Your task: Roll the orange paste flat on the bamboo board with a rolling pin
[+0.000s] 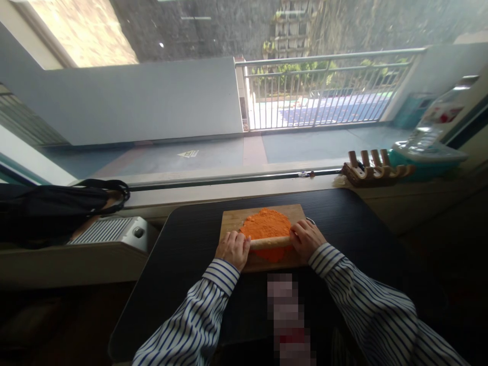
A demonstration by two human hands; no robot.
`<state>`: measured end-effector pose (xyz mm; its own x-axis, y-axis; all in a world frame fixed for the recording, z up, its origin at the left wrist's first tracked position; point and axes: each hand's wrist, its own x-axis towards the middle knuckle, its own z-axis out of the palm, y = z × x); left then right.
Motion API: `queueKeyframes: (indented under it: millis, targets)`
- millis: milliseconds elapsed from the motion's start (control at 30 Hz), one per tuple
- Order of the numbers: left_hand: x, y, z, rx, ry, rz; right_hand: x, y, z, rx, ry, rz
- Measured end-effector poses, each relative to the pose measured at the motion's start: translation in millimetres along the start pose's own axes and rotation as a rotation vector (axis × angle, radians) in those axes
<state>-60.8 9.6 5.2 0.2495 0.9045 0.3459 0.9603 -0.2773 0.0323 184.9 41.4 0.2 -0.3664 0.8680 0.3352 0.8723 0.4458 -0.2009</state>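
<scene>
Operator: State the position of the workpiece.

Technician: The orange dough (266,222) lies flat on a wooden board (231,218). The board sits near the far edge of the table (190,249), between the two far corners.

Operator: State the condition of each hand.

Technician: The left hand (233,249) is closed around the left end of the rolling pin (271,243). The right hand (307,239) is closed around the right end. The pin lies across the dough, which shows on both sides of it.

Operator: Report progress.

Technician: The dough is spread into a broad sheet, so flattening appears well advanced. The far surface looks rough and the outline uneven; some smoothing probably remains. Thickness cannot be determined from this view.
</scene>
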Motion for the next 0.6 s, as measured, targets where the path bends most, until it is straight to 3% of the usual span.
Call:
queueKeyframes:
  millis: [600]
  targets:
    - [28.8, -0.8, 24.1, 0.024, 0.107, -0.107, 38.6, -5.6, 6.6, -0.077, -0.118, 0.106]
